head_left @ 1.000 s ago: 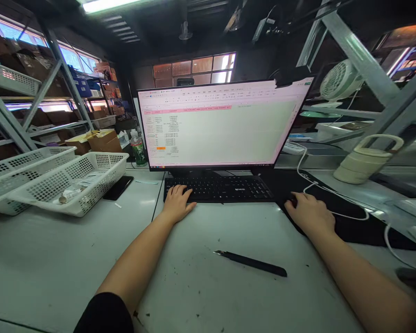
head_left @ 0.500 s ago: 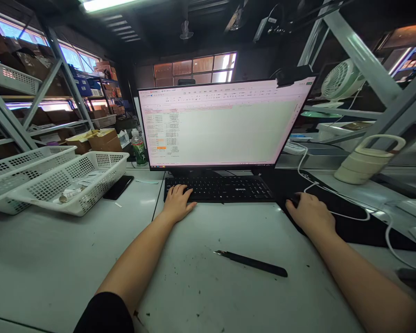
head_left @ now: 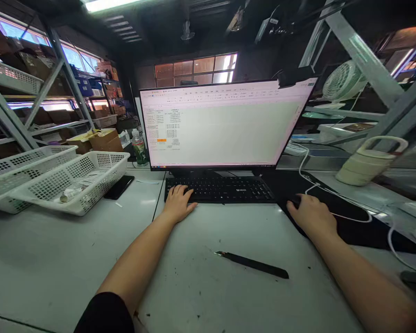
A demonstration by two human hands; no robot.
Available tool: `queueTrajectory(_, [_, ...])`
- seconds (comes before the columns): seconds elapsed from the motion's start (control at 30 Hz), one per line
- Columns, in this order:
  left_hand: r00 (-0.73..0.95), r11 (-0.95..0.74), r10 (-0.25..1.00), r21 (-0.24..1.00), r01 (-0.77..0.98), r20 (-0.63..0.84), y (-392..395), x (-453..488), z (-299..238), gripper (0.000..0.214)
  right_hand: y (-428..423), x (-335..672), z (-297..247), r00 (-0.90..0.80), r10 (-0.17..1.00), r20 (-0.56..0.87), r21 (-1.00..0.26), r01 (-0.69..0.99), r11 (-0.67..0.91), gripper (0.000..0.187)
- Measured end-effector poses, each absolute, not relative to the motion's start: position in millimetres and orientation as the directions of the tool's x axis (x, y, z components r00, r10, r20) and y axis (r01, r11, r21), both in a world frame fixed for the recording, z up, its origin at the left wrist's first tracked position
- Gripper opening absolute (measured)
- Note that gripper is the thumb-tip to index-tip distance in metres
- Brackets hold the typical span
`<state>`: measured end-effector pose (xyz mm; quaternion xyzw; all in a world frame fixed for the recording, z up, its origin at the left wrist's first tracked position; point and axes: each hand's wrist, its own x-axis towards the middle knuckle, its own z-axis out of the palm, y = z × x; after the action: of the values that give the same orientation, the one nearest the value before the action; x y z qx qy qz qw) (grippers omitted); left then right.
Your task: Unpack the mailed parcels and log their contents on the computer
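My left hand (head_left: 178, 203) rests on the left end of a black keyboard (head_left: 225, 188), fingers lying flat on the keys. My right hand (head_left: 312, 215) is cupped over a dark mouse (head_left: 294, 202) on a black mouse mat (head_left: 353, 222); the mouse is mostly hidden under the fingers. Behind the keyboard stands a wide monitor (head_left: 225, 125) showing a spreadsheet. A black utility knife (head_left: 253, 264) lies on the grey desk (head_left: 55, 249) between my forearms.
White perforated baskets (head_left: 69, 182) sit at the left with a dark phone (head_left: 118, 187) beside them. A green bottle (head_left: 138, 148) stands left of the monitor. At the right are a white cable (head_left: 333, 189), a cream container (head_left: 370, 159), a fan (head_left: 343, 81) and metal shelving.
The spreadsheet rows on the monitor have scrolled upward. Both hands stay where they were, the view shifting only slightly.
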<state>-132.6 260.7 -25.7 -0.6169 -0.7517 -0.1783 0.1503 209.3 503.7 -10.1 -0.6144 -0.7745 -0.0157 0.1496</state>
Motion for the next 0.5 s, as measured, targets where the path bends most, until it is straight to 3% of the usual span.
queueTrajectory(0.5, [-0.205, 0.185, 0.873, 0.089, 0.979, 0.443, 260.4, -131.7, -24.6, 0.055, 505.2, 208.4, -10.1, -0.175, 0.95, 0.259, -0.169, 0.96, 0.223, 0.066])
